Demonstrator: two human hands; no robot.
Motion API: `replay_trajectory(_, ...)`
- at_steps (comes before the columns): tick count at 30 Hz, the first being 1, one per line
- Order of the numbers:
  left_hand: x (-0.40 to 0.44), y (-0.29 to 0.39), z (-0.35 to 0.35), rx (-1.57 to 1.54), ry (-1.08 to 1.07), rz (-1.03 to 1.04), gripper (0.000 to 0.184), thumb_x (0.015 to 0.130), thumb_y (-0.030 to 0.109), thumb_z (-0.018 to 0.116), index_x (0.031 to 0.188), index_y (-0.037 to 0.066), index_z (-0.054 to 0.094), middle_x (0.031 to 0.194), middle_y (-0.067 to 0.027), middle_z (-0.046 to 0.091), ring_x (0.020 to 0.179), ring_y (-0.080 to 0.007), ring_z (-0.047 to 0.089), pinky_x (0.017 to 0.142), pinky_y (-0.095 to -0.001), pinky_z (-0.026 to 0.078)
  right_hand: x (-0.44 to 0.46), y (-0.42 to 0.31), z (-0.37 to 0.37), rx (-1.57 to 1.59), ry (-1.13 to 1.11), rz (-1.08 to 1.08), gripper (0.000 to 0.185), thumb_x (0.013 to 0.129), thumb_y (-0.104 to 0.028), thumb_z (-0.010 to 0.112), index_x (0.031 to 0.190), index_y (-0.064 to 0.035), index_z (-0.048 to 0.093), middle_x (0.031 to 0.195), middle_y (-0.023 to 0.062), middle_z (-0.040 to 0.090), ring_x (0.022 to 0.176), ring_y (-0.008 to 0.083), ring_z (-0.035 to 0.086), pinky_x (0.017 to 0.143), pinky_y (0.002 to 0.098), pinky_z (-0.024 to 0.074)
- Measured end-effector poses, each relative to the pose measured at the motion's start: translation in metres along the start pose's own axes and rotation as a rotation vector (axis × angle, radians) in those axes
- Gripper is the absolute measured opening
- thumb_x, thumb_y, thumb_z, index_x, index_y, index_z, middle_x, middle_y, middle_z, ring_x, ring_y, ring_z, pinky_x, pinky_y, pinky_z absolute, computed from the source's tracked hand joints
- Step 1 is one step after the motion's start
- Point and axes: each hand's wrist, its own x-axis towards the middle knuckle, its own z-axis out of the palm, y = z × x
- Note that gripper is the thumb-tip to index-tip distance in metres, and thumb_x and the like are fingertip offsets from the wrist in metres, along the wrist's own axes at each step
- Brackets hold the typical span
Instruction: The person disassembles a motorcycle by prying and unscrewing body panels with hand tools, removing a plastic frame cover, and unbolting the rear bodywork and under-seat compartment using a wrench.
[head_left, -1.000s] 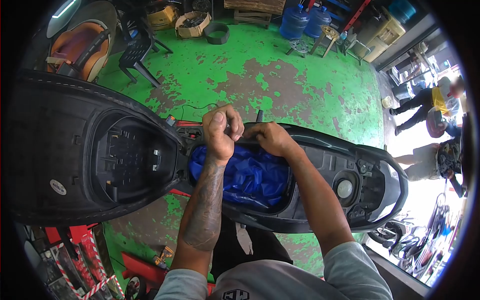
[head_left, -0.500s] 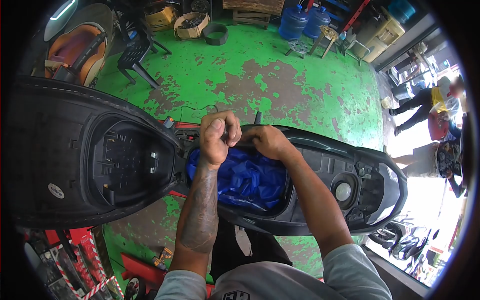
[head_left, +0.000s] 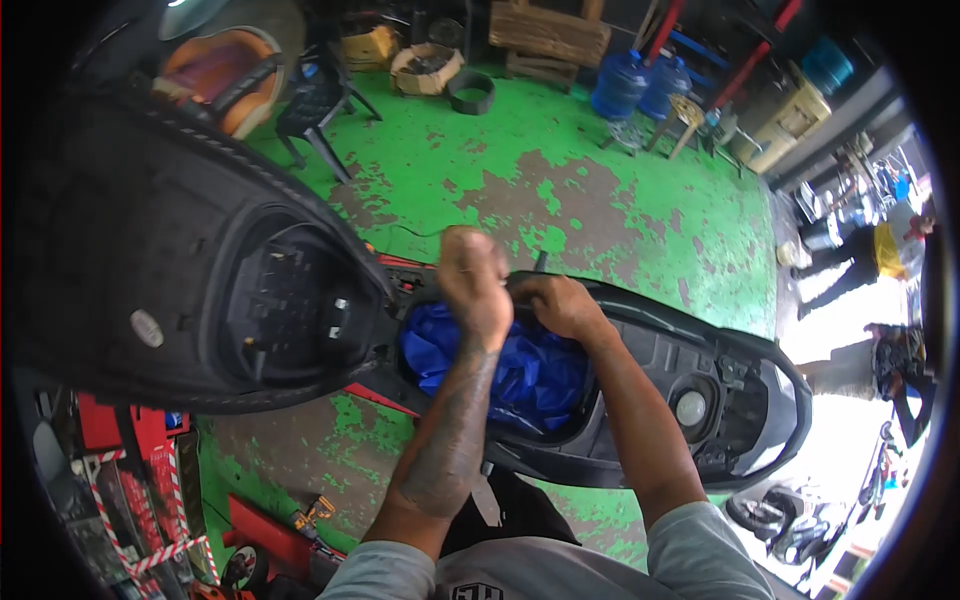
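Observation:
A scooter (head_left: pixel 640 345) lies across the head view with its seat (head_left: pixel 110 270) swung up to the left. Crumpled blue plastic sheeting (head_left: pixel 540 375) fills its under-seat compartment. My left hand (head_left: pixel 474 278) is closed and smeared by motion, raised over the compartment's far left part. Whatever it may hold does not show. My right hand (head_left: pixel 566 306) is beside it at the compartment's far rim, fingers curled inward and pressed together. Its fingertips are partly hidden, and I cannot make out what they grip.
Behind the scooter are a dark plastic chair (head_left: pixel 325 115), a cardboard box (head_left: pixel 425 75) and blue water jugs (head_left: pixel 620 85) on the worn green floor. A red-and-white striped frame (head_left: pixel 165 555) and a yellow power tool (head_left: pixel 315 512) are at lower left. People stand outside at right.
My left hand has swung slightly right and its wrist has turned. My right hand stays at the rim. The whole view has tilted and shifted.

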Motion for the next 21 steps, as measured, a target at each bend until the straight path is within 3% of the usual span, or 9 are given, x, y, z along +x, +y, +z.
replay_trajectory(2, -0.01, 0.003, 0.001, -0.136, -0.143, -0.091, 0.049, 0.107, 0.046, 0.041, 0.127, 0.002, 0.052, 0.098, -0.0033, 0.056, 0.089, -0.0126, 0.054, 0.082, -0.031, 0.045, -0.002, 0.011, 0.002, -0.053, 0.006, -0.023, 0.037, 0.081, -0.009, 0.054, 0.113, -0.0077, 0.072, 0.109, 0.0186, 0.072, 0.103, 0.037, 0.067, 0.093, 0.044, 0.0521)
replay_trajectory(4, -0.034, -0.078, -0.014, -0.352, -0.218, -0.391, 0.046, 0.109, 0.033, 0.039, 0.148, 0.007, 0.042, 0.141, -0.0074, 0.05, 0.13, -0.0141, 0.044, 0.114, -0.0315, 0.031, -0.003, -0.007, -0.01, -0.157, -0.098, 0.164, 0.034, 0.083, -0.015, 0.058, 0.112, -0.004, 0.072, 0.108, 0.0209, 0.072, 0.102, 0.0387, 0.068, 0.092, 0.0437, 0.051)
replay_trajectory(6, -0.02, -0.071, -0.005, -0.421, -0.253, -0.205, 0.037, 0.107, 0.029, 0.046, 0.136, 0.006, 0.049, 0.133, -0.0108, 0.05, 0.124, -0.0208, 0.047, 0.109, -0.0334, 0.035, 0.002, 0.013, 0.005, 0.011, 0.041, -0.057, 0.03, 0.085, -0.013, 0.06, 0.11, -0.0018, 0.071, 0.105, 0.0257, 0.07, 0.101, 0.0406, 0.068, 0.088, 0.0466, 0.0512)
replay_trajectory(7, 0.0, -0.003, -0.019, 0.112, -0.378, 0.107, 0.026, 0.106, 0.026, 0.047, 0.115, 0.003, 0.055, 0.111, -0.0109, 0.054, 0.107, -0.0225, 0.054, 0.095, -0.0341, 0.042, 0.003, 0.012, 0.004, -0.007, 0.026, -0.051, 0.028, 0.086, -0.015, 0.061, 0.108, -0.0009, 0.07, 0.104, 0.0261, 0.07, 0.099, 0.0414, 0.068, 0.086, 0.0468, 0.0519)
replay_trajectory(8, 0.007, 0.025, -0.02, 0.028, -0.415, -0.035, 0.018, 0.097, 0.015, 0.05, 0.094, 0.0, 0.058, 0.1, -0.0099, 0.056, 0.1, -0.0214, 0.056, 0.086, -0.0324, 0.045, 0.002, 0.012, 0.001, -0.089, 0.039, -0.092, 0.029, 0.086, -0.016, 0.064, 0.109, 0.0006, 0.069, 0.103, 0.0252, 0.071, 0.098, 0.0422, 0.068, 0.084, 0.0456, 0.0524)
replay_trajectory(11, 0.045, 0.031, -0.028, 0.24, -0.526, 0.316, 0.019, 0.085, 0.014, 0.051, 0.076, 0.0, 0.06, 0.082, -0.0064, 0.061, 0.081, -0.0187, 0.06, 0.07, -0.0307, 0.046, 0.007, 0.01, 0.006, 0.005, 0.004, -0.185, 0.026, 0.088, -0.016, 0.067, 0.106, 0.0028, 0.069, 0.1, 0.024, 0.071, 0.096, 0.0405, 0.069, 0.084, 0.044, 0.0525)
replay_trajectory(13, 0.057, 0.028, -0.026, -0.287, -0.796, -0.143, 0.026, 0.076, 0.017, 0.049, 0.057, 0.0, 0.055, 0.062, -0.0081, 0.059, 0.062, -0.0194, 0.061, 0.059, -0.0311, 0.046, 0.007, 0.003, 0.009, -0.041, 0.066, -0.094, 0.023, 0.088, -0.015, 0.069, 0.101, 0.0042, 0.07, 0.097, 0.0224, 0.071, 0.091, 0.0377, 0.069, 0.084, 0.0419, 0.0522)
replay_trajectory(16, 0.063, 0.011, -0.02, -0.42, -1.002, -0.305, 0.031, 0.075, 0.022, 0.051, 0.052, 0.002, 0.054, 0.049, -0.0083, 0.053, 0.044, -0.0181, 0.054, 0.047, -0.0315, 0.043, 0.007, -0.003, 0.007, -0.104, 0.021, -0.022, 0.023, 0.089, -0.017, 0.071, 0.098, 0.0046, 0.071, 0.095, 0.0216, 0.071, 0.087, 0.035, 0.069, 0.084, 0.0408, 0.0519)
replay_trajectory(21, 0.055, -0.001, -0.01, -0.327, -0.875, -0.314, 0.037, 0.084, 0.019, 0.055, 0.05, 0.006, 0.049, 0.048, -0.0026, 0.049, 0.04, -0.0129, 0.045, 0.041, -0.0322, 0.039, 0.008, 0.01, 0.011, 0.055, 0.009, -0.01, 0.013, 0.092, -0.004, 0.067, 0.096, 0.0083, 0.068, 0.089, 0.0117, 0.072, 0.08, 0.0144, 0.062, 0.076, 0.0303, 0.0496)
